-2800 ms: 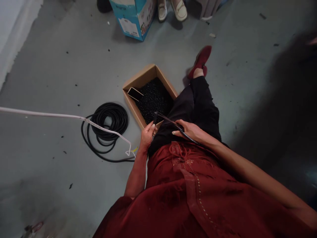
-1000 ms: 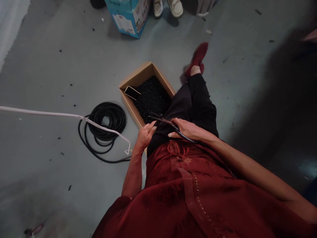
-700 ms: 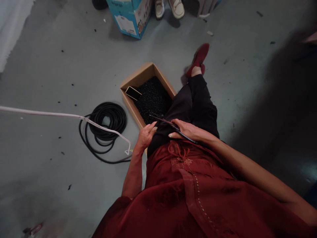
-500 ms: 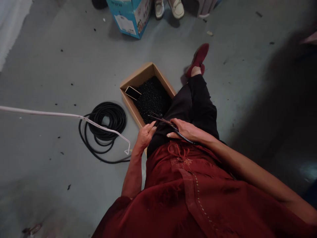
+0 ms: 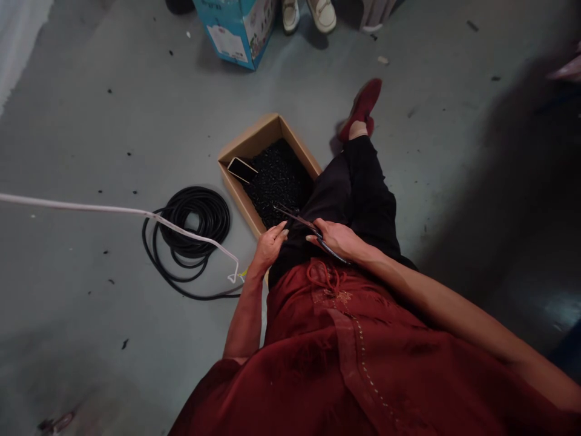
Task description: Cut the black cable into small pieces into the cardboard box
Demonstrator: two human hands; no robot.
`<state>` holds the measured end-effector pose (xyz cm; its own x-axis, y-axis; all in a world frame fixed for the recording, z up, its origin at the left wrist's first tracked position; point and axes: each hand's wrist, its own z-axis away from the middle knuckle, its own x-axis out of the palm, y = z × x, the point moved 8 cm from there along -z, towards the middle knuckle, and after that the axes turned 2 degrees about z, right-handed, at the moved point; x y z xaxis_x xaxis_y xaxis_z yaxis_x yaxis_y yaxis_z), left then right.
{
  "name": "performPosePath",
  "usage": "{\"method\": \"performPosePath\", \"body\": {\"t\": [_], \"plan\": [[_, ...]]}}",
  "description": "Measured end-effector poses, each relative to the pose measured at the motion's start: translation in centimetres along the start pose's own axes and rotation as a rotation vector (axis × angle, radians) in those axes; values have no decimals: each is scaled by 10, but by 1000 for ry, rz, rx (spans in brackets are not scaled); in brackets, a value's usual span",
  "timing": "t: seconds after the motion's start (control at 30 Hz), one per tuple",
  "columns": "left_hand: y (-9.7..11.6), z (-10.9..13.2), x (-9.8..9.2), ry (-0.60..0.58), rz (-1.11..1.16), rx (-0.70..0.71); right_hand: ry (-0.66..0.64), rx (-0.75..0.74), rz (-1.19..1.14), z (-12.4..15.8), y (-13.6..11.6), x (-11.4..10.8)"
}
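Note:
My right hand point(image 5: 338, 237) is closed around the handles of a pair of scissors point(image 5: 297, 218). Their blades point left over the box and stand slightly apart. My left hand point(image 5: 271, 244) is pinched just left of the blades. A dark tip shows at its fingers, apparently the end of the black tube point(image 5: 200, 297), which runs from a coil point(image 5: 211, 215) on the floor and passes behind my left forearm. Below both hands is a cardboard box point(image 5: 236, 197) holding a mass of small black pieces point(image 5: 281, 175) and a dark, pale-edged rectangular object point(image 5: 242, 170).
A pale rod point(image 5: 113, 209) with a bent end reaches in from the left, above the coil. A blue carton point(image 5: 229, 36) stands at the top, beside another person's light shoes point(image 5: 322, 15) and a stool leg point(image 5: 374, 15). Black scraps lie scattered on the grey floor point(image 5: 72, 139).
The scissors have shifted slightly, and their blades look a little farther apart. My left hand stays nearly in place. The whole view has moved a few pixels.

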<state>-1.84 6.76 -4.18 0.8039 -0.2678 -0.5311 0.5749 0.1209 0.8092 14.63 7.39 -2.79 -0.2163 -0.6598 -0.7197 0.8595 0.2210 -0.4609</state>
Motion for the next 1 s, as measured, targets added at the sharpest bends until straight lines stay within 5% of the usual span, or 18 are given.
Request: {"method": "performPosePath", "body": {"t": [0.27, 1.0], "plan": [[-21, 5, 13, -17, 144, -159, -53, 61, 22, -4, 0, 6], [-38, 4, 24, -31, 250, -220, -94, 121, 148, -6, 5, 9]]}}
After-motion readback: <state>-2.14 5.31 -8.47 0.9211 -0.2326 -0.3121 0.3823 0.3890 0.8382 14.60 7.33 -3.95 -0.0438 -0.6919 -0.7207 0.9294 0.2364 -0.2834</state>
